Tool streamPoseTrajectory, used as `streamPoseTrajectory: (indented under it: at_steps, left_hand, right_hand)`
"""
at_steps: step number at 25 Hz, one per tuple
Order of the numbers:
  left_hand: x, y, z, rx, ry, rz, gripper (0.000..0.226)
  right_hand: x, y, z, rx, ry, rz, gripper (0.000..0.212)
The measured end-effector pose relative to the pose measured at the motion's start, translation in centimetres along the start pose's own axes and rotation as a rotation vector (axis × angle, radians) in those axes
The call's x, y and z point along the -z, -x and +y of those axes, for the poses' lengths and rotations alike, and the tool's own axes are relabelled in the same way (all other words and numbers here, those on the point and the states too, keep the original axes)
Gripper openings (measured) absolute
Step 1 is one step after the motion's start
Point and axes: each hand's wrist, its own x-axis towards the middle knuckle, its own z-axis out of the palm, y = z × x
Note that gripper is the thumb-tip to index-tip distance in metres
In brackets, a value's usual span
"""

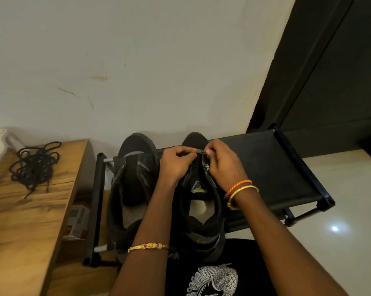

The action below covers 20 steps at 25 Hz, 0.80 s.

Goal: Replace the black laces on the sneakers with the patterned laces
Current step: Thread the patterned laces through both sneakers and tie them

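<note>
Two black sneakers stand side by side on a black fabric shoe rack (265, 167), toes toward the wall. The left sneaker (135, 180) appears stripped of its lace, and the removed black laces (36, 165) lie in a tangle on the wooden surface (26, 221) to the left, well apart from the shoes. The right sneaker (201, 210) is being worked near its toe-end eyelets: the left hand (176, 163) is curled on the upper at the eyelet row, while the right hand (223, 163) pinches a dark lace tip (202, 151) between thumb and fingertip. A short run of patterned lace (207, 167) shows beneath the right hand. Threading of the first eyelets is judged to be in hand; next, the tip must be guided through the eyelet and the slack drawn even.
</note>
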Motion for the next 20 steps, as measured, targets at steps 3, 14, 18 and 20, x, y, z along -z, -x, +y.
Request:
streamPoseTrajectory:
  at_steps: [3,14,18,20]
  left_hand:
    - [-0.2,0.0,0.2,0.039,0.027,0.002,0.027]
    - [-0.4,-0.1,0.9,0.063,-0.06,-0.013,0.026]
    - [-0.2,-0.1,0.8,0.009,-0.086,-0.018,0.021]
    - [0.0,0.0,1.0,0.026,-0.092,-0.059,0.016]
  right_hand:
    - [-1.0,-0.6,-0.6,-0.03,0.078,-0.036,0.007]
    - [3.4,-2.3,1.5,-0.274,-0.038,-0.016,0.008]
    - [2.5,-1.9,0.7,-0.198,0.013,-0.116,0.009]
    - [2.5,-2.0,0.8,-0.18,0.144,-0.159,0.01]
